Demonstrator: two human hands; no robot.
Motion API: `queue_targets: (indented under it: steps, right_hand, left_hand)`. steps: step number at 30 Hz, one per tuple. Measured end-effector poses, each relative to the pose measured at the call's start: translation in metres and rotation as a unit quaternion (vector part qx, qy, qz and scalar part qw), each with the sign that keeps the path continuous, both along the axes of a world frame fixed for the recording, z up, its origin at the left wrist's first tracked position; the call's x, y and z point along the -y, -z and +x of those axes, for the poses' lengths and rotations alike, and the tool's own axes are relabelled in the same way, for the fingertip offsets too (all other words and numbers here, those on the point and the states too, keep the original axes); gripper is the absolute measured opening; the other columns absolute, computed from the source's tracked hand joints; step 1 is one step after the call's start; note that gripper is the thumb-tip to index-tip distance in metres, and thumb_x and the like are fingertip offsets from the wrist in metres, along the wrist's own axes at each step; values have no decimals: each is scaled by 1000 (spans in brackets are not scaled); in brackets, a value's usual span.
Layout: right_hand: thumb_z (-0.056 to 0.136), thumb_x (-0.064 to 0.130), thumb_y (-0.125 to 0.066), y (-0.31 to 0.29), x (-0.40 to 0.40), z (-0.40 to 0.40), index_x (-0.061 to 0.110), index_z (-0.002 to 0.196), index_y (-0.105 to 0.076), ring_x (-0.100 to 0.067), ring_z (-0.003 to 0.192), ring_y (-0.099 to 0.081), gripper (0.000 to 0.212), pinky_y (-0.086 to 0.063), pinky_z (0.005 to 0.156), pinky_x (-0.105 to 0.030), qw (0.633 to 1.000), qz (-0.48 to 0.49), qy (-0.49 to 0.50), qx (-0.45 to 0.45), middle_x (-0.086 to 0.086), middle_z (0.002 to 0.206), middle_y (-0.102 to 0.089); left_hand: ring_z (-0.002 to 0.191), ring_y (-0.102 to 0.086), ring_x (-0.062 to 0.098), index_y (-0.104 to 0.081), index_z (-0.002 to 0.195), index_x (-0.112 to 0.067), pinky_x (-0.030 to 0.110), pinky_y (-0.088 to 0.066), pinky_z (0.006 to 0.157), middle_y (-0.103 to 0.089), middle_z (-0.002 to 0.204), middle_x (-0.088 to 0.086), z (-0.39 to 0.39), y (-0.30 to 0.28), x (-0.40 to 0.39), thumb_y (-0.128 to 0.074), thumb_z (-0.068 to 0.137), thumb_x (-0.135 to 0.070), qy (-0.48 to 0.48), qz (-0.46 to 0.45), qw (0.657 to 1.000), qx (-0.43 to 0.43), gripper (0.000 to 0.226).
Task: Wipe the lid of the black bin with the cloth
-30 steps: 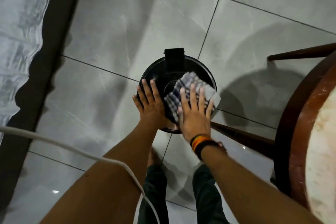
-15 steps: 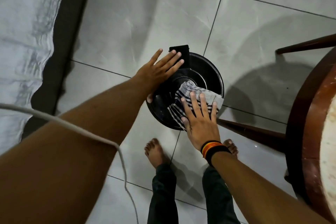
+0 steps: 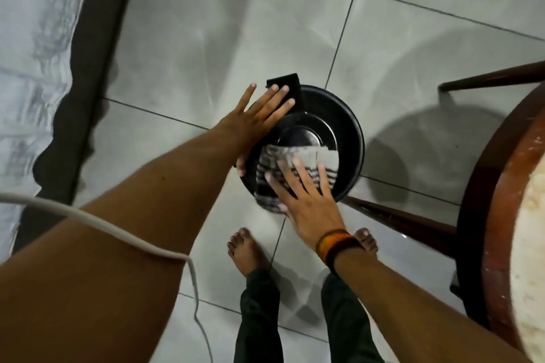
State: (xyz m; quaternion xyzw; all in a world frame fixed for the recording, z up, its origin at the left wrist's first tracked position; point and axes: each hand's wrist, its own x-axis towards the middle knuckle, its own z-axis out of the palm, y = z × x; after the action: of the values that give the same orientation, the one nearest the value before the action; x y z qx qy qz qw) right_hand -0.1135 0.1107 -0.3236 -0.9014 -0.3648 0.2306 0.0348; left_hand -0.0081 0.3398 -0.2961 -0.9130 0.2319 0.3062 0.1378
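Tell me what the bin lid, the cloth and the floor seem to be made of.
Bin lid: glossy black, probably plastic; bright reflections on its raised rings. Cloth: soft woven fabric, striped grey and dark, folded under the right hand. Floor: polished grey tile with marble-like veining and dark grout lines.

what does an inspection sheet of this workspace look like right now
surface: grey tiled floor with dark grout lines; the black bin stands on it.
job's things: round bin lid is closed, its far half bare and glossy; striped cloth lies on the near half.
clutter: nothing seen loose on the floor.
hands: left hand flat on the lid's left edge, fingers spread; right hand, wearing a wristband, presses flat on the cloth.
cables: white cable crosses the left forearm and hangs down.
surroundings: wooden table at right, one leg next to the bin; white bedding at left; bare feet close to the bin.
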Motion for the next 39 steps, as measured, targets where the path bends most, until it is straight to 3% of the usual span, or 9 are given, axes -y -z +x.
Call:
queue_targets:
  steps: [4,8,11,16,22,28,34,37,39]
  right_hand:
    - [104,42,-36,-5,62,17,35,162,-7,-32,158,-5,65,-8,122,-68,987,-28,158,-15,-6,172,-2]
    - [105,45,-28,1,30,74,33,162,-5,-35,158,4,63,-4,124,-64,943,26,329,-48,-9,172,3]
    - [105,43,-29,8,-17,77,31,162,-7,-40,157,5,63,-1,123,-65,951,3,308,-1,-13,171,4]
    - [99,36,-56,-3,1,-3,32,162,-10,-39,156,-8,78,-6,123,-63,999,-6,47,0,-11,171,-2]
    - [107,44,-21,-14,38,25,38,161,-7,-27,158,5,56,3,122,-66,968,-18,247,-42,-1,172,3]
    - [101,37,-38,-13,-65,85,26,163,-4,-38,156,13,71,10,122,-64,953,-3,301,-24,-10,171,11]
    - [100,36,-45,-48,-67,65,24,160,-19,-33,156,-8,67,-20,120,-61,950,3,306,-68,-7,172,-4]
    - [100,32,-47,-60,-57,89,16,144,-49,-35,140,-38,47,-34,114,-51,909,123,395,-41,-12,158,-40]
    - [96,28,-51,-60,-40,104,15,140,-55,-33,133,-44,46,-39,110,-46,876,137,461,-14,-12,149,-47]
  left_hand:
    - [160,12,40,26,158,-5,64,1,126,19,171,25,5,0,0,-97,25,-64,8,2,1000,3,190]
    - [158,20,39,28,158,-7,65,8,123,27,169,23,8,0,0,-97,27,-63,-10,-18,999,-39,190]
    - [158,21,38,31,156,-7,67,6,124,26,169,23,7,1,2,-97,24,-65,-3,-1,1000,-30,192]
    - [159,16,40,31,155,-5,65,3,125,21,170,24,0,4,2,-95,28,-67,9,0,1000,7,189]
    - [158,18,40,33,152,-5,65,3,126,24,169,25,8,-1,1,-98,29,-62,8,9,1000,-5,189]
    - [158,18,41,26,155,0,69,-2,124,24,168,27,3,1,6,-93,23,-70,14,55,998,3,191]
    - [161,6,37,15,161,-6,66,-6,126,13,172,23,-10,-4,4,-98,25,-61,-39,30,997,53,185]
    - [162,1,35,0,166,-11,61,1,127,-1,174,20,-32,-13,3,-98,52,-43,-149,-67,985,54,154]
    - [161,-7,35,-18,165,-14,57,-1,128,-16,173,16,-52,-22,7,-80,84,-29,-261,-137,955,37,103]
